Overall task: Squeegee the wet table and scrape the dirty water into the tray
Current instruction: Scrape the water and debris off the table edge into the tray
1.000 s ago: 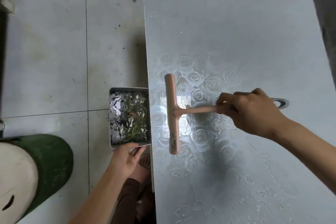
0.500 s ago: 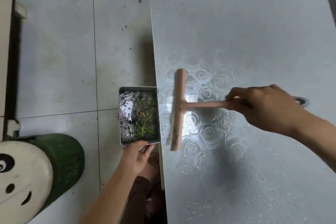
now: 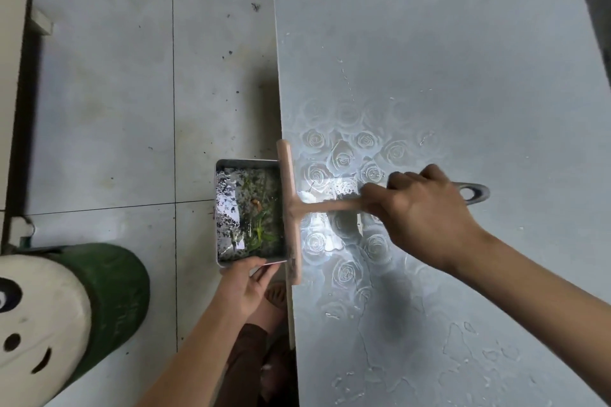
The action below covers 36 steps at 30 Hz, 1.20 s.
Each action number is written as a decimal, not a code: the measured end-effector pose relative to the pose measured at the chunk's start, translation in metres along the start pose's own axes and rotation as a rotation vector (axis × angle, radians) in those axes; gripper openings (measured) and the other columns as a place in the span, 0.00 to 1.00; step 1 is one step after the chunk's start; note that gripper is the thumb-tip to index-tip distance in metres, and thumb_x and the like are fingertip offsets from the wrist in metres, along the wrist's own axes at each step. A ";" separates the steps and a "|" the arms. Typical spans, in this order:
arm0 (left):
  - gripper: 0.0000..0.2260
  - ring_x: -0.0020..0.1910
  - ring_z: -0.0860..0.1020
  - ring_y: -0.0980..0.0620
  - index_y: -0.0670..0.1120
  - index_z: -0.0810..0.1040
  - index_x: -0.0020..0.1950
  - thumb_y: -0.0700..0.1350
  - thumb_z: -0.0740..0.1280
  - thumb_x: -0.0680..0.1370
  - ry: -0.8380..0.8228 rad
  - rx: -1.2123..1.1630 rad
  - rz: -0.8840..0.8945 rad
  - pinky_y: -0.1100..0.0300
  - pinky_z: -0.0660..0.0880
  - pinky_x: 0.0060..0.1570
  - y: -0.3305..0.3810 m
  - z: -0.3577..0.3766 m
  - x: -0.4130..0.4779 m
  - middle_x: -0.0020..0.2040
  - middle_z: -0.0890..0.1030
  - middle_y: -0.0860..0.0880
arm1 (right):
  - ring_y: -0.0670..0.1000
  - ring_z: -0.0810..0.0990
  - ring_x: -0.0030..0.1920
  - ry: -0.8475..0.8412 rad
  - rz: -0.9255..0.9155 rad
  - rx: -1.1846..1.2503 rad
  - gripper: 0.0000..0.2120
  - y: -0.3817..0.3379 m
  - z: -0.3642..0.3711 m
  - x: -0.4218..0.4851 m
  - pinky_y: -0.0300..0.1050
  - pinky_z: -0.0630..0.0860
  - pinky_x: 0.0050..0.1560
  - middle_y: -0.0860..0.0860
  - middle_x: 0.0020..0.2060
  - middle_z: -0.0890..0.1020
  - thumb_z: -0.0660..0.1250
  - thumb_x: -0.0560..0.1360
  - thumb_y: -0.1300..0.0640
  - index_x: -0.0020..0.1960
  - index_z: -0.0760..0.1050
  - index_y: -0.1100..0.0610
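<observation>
A pale table [image 3: 463,76] with a faint rose pattern fills the right side; water beads lie on its near part. My right hand [image 3: 426,218] grips the handle of a pink squeegee [image 3: 291,208], whose blade lies along the table's left edge. A metal tray [image 3: 228,163] holding dirty water and green scraps is held just below that edge, against the blade. My left hand [image 3: 244,287] grips the tray's near rim.
A green bin [image 3: 109,294] with a white panda-face lid stands on the tiled floor at lower left. Pale furniture runs along the left border. A grey wall edge shows beyond the table's far side. My feet show below the tray.
The squeegee has slid left across the wet tabletop, from well inside the table to its left edge over the tray. My left hand kept holding the tray.
</observation>
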<state>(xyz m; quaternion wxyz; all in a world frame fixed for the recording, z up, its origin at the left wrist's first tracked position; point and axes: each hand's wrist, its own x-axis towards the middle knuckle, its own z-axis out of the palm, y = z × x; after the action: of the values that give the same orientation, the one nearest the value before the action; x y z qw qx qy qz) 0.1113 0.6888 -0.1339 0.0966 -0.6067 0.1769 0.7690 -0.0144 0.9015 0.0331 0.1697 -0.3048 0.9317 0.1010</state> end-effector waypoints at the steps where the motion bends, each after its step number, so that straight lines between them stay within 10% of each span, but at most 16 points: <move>1: 0.24 0.51 0.77 0.39 0.42 0.70 0.66 0.24 0.57 0.74 -0.002 0.002 -0.004 0.49 0.81 0.41 0.000 0.000 0.000 0.61 0.76 0.39 | 0.57 0.79 0.39 0.032 0.014 0.009 0.06 0.005 -0.004 -0.004 0.48 0.66 0.44 0.51 0.37 0.78 0.62 0.78 0.53 0.54 0.75 0.49; 10: 0.26 0.56 0.77 0.40 0.42 0.68 0.70 0.24 0.57 0.74 -0.004 0.005 -0.001 0.46 0.76 0.45 0.001 0.001 -0.003 0.59 0.77 0.39 | 0.60 0.77 0.27 0.098 0.136 0.034 0.16 0.073 0.004 -0.048 0.49 0.71 0.33 0.53 0.26 0.75 0.58 0.78 0.47 0.44 0.81 0.56; 14: 0.27 0.53 0.78 0.41 0.40 0.67 0.71 0.24 0.56 0.74 -0.021 -0.002 0.000 0.48 0.80 0.41 0.001 0.000 -0.003 0.59 0.77 0.39 | 0.60 0.79 0.29 0.133 0.107 0.143 0.05 0.039 0.013 -0.028 0.51 0.73 0.36 0.53 0.29 0.78 0.71 0.73 0.54 0.47 0.81 0.55; 36: 0.27 0.52 0.79 0.42 0.38 0.66 0.72 0.25 0.57 0.73 -0.034 0.009 -0.066 0.53 0.81 0.33 0.005 -0.004 0.006 0.56 0.79 0.39 | 0.59 0.79 0.36 0.149 0.065 0.265 0.08 0.010 -0.005 0.034 0.49 0.69 0.39 0.54 0.35 0.79 0.63 0.78 0.51 0.53 0.78 0.51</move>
<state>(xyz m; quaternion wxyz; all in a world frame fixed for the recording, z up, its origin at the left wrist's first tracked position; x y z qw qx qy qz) 0.1117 0.6825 -0.1394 0.1277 -0.5984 0.1586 0.7749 -0.0474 0.8895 0.0252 0.1357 -0.2560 0.9562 -0.0404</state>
